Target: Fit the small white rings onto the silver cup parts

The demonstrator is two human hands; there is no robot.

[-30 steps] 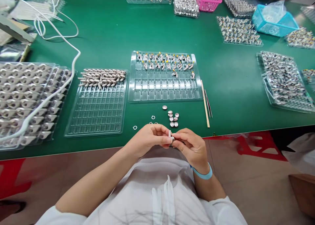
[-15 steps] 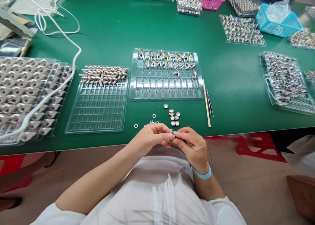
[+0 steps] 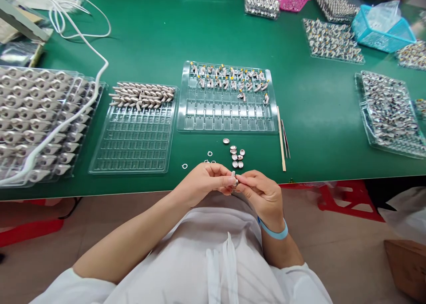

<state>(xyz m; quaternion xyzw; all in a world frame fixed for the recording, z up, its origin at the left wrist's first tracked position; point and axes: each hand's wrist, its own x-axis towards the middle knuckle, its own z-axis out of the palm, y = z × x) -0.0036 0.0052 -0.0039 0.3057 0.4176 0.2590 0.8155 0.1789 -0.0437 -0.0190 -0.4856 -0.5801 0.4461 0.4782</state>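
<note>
Close to the table's front edge, my left hand (image 3: 210, 180) pinches a small pale earphone housing (image 3: 233, 174) whose stem pokes up above the thumb. My right hand (image 3: 264, 195) meets it from the other side, its thumb and finger closed on the housing's small, dark, shiny lower end. Fingertips hide most of that part. Just beyond lie several round metallic earphone caps (image 3: 235, 164). Small white rings (image 3: 209, 153) are scattered by my left hand. Farther off, a clear tray (image 3: 229, 125) holds rows of earphone housings with orange tips.
To the left are a half-filled tray of stem pieces (image 3: 129, 155) and stacked trays of grey shells (image 3: 33, 113), crossed by a white cable (image 3: 101, 73). Tweezers (image 3: 285, 140) and a wooden stick (image 3: 281, 140) lie right. Baskets, pink (image 3: 294, 0) and blue (image 3: 382, 37), stand farther back.
Both hands stay together on the earphone housing, with only a slight shift of the fingers. The view has moved a little, and the table items keep their places.
</note>
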